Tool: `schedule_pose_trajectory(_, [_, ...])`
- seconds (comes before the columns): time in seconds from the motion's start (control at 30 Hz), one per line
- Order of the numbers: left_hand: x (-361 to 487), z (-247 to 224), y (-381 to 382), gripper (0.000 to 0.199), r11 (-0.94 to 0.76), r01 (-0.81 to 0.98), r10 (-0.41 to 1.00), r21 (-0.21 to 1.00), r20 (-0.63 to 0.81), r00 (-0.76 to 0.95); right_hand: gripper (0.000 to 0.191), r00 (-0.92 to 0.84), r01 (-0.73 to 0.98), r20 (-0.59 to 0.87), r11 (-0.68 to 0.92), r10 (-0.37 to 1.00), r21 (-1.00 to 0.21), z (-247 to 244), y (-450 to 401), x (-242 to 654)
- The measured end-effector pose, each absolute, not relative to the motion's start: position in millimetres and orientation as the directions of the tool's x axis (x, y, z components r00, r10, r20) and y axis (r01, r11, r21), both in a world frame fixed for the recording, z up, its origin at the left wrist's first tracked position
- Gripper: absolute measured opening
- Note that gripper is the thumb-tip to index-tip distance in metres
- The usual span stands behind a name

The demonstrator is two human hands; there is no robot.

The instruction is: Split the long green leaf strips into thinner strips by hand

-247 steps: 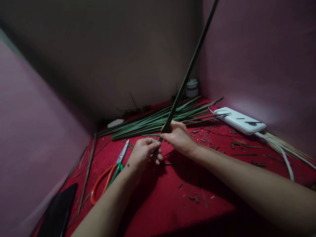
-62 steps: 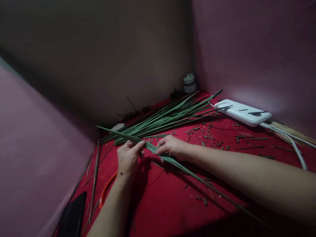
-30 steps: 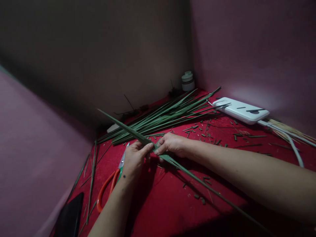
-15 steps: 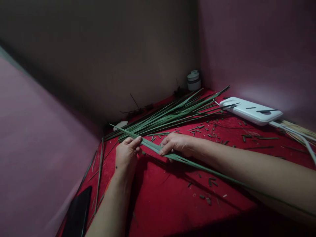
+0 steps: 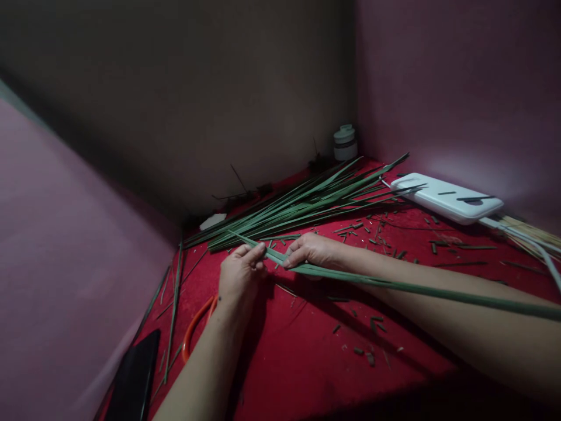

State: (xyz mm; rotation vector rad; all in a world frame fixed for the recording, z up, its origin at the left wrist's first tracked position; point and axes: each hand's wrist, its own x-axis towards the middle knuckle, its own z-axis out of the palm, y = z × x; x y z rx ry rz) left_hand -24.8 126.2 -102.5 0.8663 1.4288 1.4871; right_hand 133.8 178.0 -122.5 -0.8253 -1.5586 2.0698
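A long green leaf strip is stretched between my hands and runs off past the right edge over my right forearm. My left hand pinches it near its pointed tip between thumb and fingers. A short way to the right, my right hand is closed on the same leaf, thumb on top. Behind both hands lies a loose bundle of similar green leaves on the red surface. An orange ring-shaped handle shows partly beside my left forearm, which hides the rest.
A white box-like device with a cable sits at the right by the wall. A white lidded jar stands in the back corner. At the lower left lies a dark phone. Short leaf cuttings are scattered about.
My left hand has moved right, closer to my right hand, and less leaf sticks out beyond it. The leaf's right end has swung up, and more of the orange handle shows.
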Motion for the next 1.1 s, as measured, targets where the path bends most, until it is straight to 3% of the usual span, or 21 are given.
schedule_pose_trajectory(0.13, [-32.3, -97.6, 128.1, 0.036, -0.011, -0.104, 0.896, 0.995, -0.037, -0.443, 0.01, -0.767, 0.027, -0.221, -0.314, 0.603, -0.949, -119.4, 177.9, 136.7])
schedule_pose_trajectory(0.33, [-7.7, -106.0, 117.7, 0.03, 0.079, -0.035, 0.929, 0.996, -0.086, -0.361, 0.013, -0.675, -0.124, -0.221, -0.404, 0.703, -0.906, -119.3, 168.9, 128.8])
schedule_pose_trajectory(0.57, [-15.1, -101.4, 119.8, 0.028, 0.042, -0.013, 0.924, 0.999, -0.044, -0.379, 0.009, -0.649, 0.008, -0.208, -0.266, 0.732, -0.964, -112.7, 170.5, 132.5])
schedule_pose_trajectory(0.87, [-4.8, -101.8, 114.2, 0.027, 0.095, 0.056, 0.93, 0.994, -0.068, -0.362, 0.011, -0.624, -0.103, -0.165, -0.29, 0.764, -0.952, -120.7, 168.5, 127.4])
schedule_pose_trajectory(1.1, [-15.6, -100.5, 116.8, 0.024, 0.055, 0.085, 0.931, 0.995, -0.02, -0.365, 0.009, -0.633, 0.066, -0.161, -0.155, 0.757, -0.986, -115.1, 173.6, 134.0])
